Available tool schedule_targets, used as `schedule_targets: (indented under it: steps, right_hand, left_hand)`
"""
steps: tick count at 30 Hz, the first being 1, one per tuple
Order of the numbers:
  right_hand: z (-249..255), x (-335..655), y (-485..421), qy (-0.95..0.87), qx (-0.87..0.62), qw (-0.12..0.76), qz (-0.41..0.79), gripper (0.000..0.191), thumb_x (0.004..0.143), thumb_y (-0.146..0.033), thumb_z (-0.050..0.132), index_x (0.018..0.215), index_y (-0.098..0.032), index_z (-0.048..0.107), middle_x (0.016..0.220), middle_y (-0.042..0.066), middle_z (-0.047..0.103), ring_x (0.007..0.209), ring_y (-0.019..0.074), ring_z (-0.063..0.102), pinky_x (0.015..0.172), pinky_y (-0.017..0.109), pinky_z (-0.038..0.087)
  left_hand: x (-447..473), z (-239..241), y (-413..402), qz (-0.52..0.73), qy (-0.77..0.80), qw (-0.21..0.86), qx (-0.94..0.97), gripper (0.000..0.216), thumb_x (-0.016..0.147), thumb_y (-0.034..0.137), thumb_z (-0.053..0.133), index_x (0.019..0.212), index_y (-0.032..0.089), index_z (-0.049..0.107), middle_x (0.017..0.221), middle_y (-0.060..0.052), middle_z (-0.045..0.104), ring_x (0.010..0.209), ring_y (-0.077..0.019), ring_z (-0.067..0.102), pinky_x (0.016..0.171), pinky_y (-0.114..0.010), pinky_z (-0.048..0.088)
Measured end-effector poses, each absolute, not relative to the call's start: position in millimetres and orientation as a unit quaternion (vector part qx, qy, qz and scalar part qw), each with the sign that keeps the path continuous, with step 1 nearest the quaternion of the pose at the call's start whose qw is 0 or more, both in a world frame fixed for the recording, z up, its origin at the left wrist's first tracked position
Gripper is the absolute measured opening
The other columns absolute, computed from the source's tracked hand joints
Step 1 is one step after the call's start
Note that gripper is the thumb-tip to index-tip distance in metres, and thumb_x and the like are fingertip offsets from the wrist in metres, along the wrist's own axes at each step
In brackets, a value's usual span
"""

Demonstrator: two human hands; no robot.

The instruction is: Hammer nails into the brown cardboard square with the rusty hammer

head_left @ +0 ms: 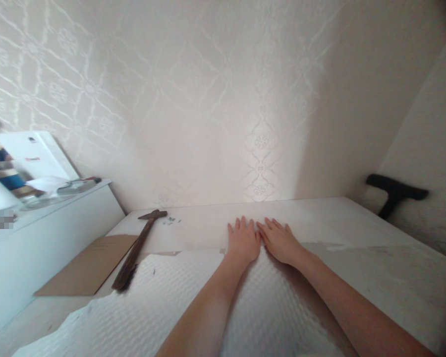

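Resting side by side, the left hand (243, 243) and the right hand (280, 242) lie open and flat, palms down, gripping nothing, touching each other; their fingers reach onto the smooth white board (334, 215), their wrists lying over the far edge of the textured white sheet (152, 302) spread on it; well to the left a hammer (136, 253) lies along a piece of cardboard (85, 267), small nails (169, 221) just beside its head; a black T-shaped piece (396, 191) stands by the right wall.
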State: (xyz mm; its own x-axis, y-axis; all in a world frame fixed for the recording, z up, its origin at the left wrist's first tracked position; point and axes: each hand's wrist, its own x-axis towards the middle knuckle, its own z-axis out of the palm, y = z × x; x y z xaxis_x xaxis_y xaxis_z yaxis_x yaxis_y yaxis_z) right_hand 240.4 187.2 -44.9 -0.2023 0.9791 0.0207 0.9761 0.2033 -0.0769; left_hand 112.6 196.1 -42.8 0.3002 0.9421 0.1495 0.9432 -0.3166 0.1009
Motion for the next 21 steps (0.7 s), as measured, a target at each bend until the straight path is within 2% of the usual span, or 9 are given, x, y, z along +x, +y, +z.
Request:
schedule_targets:
  steps: [21]
  right_hand:
    - [-41.1, 238.9, 185.1, -0.773, -0.633, 0.027, 0.036, 0.053, 0.097, -0.029, 0.021, 0.147, -0.016, 0.033, 0.152, 0.017, 0.025, 0.139, 0.0348, 0.023, 0.107, 0.059, 0.024]
  left_hand:
    - [112.6, -41.9, 196.7, -0.080, -0.587, 0.000, -0.806, 0.052, 0.097, 0.038, 0.024, 0.141, 0.016, 0.038, 0.150, -0.015, 0.034, 0.139, -0.0303, 0.029, 0.111, -0.054, 0.025]
